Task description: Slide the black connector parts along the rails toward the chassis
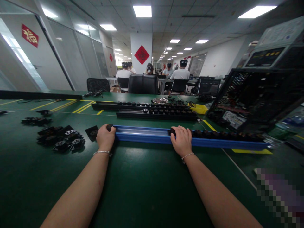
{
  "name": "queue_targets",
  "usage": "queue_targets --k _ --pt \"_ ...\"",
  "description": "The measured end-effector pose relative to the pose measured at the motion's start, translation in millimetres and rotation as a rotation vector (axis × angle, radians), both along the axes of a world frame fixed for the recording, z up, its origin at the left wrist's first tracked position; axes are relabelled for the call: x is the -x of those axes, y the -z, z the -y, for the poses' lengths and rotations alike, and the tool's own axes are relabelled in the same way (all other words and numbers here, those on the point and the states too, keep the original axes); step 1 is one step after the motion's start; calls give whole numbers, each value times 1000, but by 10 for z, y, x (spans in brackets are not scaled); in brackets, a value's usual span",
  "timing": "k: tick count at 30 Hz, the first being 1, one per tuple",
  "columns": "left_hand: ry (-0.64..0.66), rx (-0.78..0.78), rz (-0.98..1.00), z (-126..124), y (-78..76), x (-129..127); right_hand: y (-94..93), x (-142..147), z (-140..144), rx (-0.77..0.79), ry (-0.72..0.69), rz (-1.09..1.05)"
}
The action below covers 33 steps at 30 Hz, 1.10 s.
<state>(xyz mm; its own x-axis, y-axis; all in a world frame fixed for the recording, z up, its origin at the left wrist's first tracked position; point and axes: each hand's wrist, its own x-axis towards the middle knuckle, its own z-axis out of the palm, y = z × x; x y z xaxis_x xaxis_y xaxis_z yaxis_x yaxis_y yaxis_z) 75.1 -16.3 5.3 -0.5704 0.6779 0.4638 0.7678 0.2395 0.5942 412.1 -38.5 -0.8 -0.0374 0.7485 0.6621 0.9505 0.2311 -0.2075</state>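
1. Blue rail point(147, 135) lies lengthwise across the green worktop point(133, 177), just in front of the person, with both hands on it.
2. Left hand point(105, 136) is closed over the rail's left end, beside a small black part there.
3. Right hand point(181, 140) rests curled on the rail's middle, fingers touching the row of black sockets point(228, 135) that fills its right half.
4. Two black rails point(152, 110) with sockets lie behind it.
5. Loose black parts point(59, 136) are scattered to the left.
6. An open computer case point(256, 98) stands to the right.
7. Seated people work at desks in the background.
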Motion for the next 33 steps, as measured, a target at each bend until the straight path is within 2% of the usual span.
queue_targets --k 22,30,33 --pt "-9 13 -3 -27 -16 179 -4 -7 -8 3 -8 0" --pt "-183 14 102 60 -78 509 3 -9 -10 -7 -21 -11" --pt "-203 18 157 57 -67 584 8 -10 -13 -12 -22 -13"
